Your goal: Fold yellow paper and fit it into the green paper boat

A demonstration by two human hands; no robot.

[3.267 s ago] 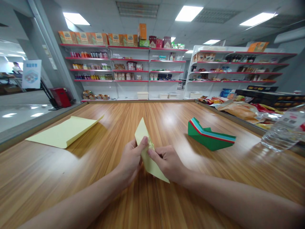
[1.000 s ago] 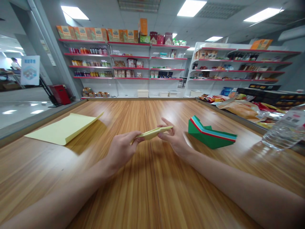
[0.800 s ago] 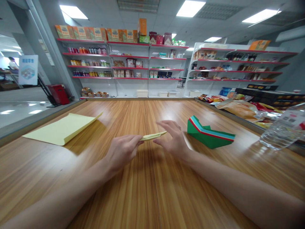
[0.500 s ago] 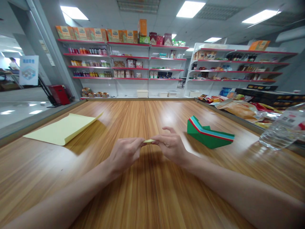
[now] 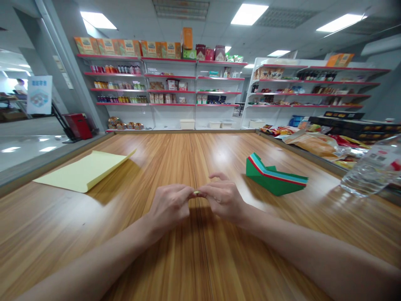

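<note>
Close together over the middle of the table, my left hand [image 5: 173, 203] and my right hand [image 5: 226, 200] pinch a small piece of yellow paper [image 5: 196, 192] between thumbs and fingers. Only a sliver of it shows; the fingers cover the rest. My right hand has one finger raised off the paper. To the left lies a larger sheet of pale yellow paper [image 5: 86, 170], its near right edge curled up. On the right stands a folded paper piece [image 5: 275, 177], green outside with red, white and blue layers along its top.
The wooden table [image 5: 163, 154] has a raised rim. A clear plastic bottle [image 5: 365, 171] lies at its right, near snack packets [image 5: 316, 142] and black boxes [image 5: 351, 125]. Stocked shelves [image 5: 169, 90] stand behind, and a sign [image 5: 39, 95] at the left.
My hands have come closer together and slightly lower in view, so less of the yellow paper between them shows. The sheet and the folded green piece have stayed put.
</note>
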